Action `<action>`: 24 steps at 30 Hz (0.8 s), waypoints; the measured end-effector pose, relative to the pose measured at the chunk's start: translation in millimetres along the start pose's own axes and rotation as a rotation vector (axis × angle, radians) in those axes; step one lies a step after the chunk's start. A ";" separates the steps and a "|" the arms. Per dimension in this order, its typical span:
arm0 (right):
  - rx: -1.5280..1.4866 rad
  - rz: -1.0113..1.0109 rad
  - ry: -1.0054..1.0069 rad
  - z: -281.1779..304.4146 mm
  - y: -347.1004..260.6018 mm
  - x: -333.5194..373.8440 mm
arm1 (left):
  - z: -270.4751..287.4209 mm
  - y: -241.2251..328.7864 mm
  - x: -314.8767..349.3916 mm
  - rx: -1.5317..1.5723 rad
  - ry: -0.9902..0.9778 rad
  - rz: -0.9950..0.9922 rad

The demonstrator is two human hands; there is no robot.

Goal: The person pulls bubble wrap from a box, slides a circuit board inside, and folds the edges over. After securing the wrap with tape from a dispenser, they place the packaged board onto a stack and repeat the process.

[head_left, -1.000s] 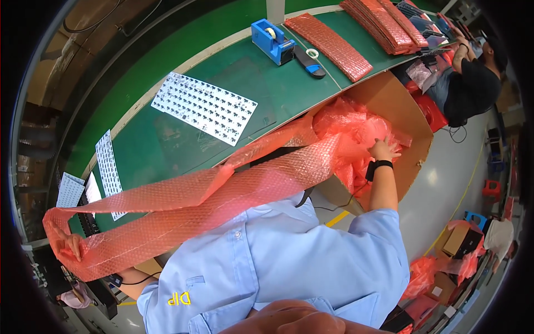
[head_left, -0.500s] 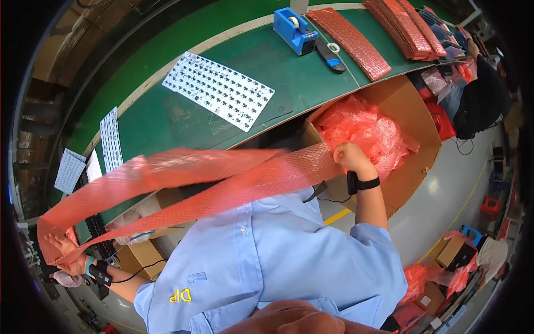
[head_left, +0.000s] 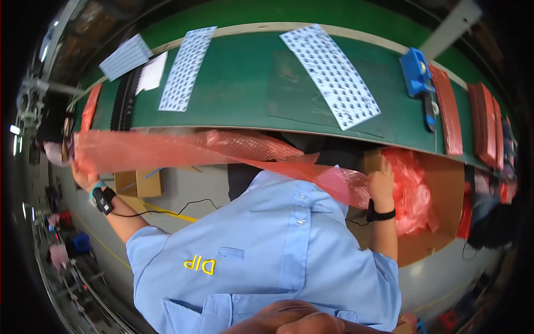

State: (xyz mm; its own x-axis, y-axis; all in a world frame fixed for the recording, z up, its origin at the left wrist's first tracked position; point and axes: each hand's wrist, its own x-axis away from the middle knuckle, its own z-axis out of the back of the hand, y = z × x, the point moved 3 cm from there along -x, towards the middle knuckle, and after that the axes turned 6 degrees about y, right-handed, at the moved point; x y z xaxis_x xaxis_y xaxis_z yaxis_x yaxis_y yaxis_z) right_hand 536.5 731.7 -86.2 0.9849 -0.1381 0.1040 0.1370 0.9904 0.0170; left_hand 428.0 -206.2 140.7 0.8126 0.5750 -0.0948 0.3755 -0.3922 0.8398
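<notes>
The bubble wrap (head_left: pixel 222 156) is a long red strip stretched across your front, below the desk (head_left: pixel 250 83) edge and above your chest. Its long axis runs left to right, sagging slightly toward the right. Your left hand (head_left: pixel 83 175) is closed on the strip's left end, arm thrown far out to your side. Your right hand (head_left: pixel 381 181) is closed on the other end, just at the near edge of the box (head_left: pixel 445 183). So the strip lies between your two hands, and each hand already has its end; the right one is nearer the heap of red wrap (head_left: pixel 409 189) that fills the box, and the strip seems to run into that heap, though blur keeps you from telling where one ends and the other begins.

On the desk beyond the strip lie white sheets (head_left: pixel 331 75) printed with rows of small dark marks, a blue tape dispenser (head_left: pixel 416 72) to the right, and flat red wrapped packs (head_left: pixel 448 108) past it.
</notes>
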 end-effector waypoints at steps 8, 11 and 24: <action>-0.267 0.346 -0.156 -12.9 -78.1 -47.2 | -161.0 -73.4 96.2 0.178 -0.538 0.238; -0.619 0.676 -0.439 22.8 -181.8 -71.7 | -222.2 -102.2 140.8 0.099 -0.715 0.317; -0.211 0.548 0.117 -77.5 -174.6 -131.7 | -251.2 -53.7 243.8 0.381 -1.161 -0.050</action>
State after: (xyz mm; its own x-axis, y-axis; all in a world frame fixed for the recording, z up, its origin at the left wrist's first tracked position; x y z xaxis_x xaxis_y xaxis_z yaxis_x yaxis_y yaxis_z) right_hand 390.9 577.1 -179.9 0.9215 0.3822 -0.0685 -0.3879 0.8980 -0.2078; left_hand 494.0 135.5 206.8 0.6352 -0.3106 -0.7071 0.3656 -0.6855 0.6296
